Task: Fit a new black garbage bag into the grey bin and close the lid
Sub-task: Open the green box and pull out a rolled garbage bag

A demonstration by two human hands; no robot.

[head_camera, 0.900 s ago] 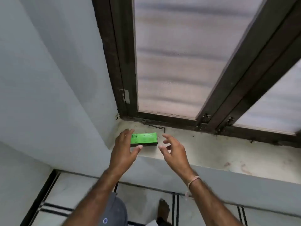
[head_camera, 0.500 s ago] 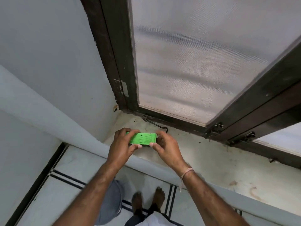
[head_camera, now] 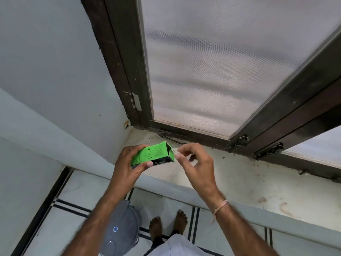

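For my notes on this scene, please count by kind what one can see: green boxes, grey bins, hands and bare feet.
Green box: 1
Grey bin: 1
Hands: 2 (left hand, right hand)
Bare feet: 2 (left foot, right foot)
Total: 6

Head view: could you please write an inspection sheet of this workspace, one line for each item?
Surface: window sill, stained, with dark specks.
Job's things: grey bin on the floor, lid down; no black bag seen.
Clutter: nothing seen.
Hands: left hand grips a green box whose end is open; right hand is curled at that end, and I cannot tell if it holds anything.
Cables: nothing seen.
Surroundings: dark window frame, mesh screen, tiled floor, bare feet.
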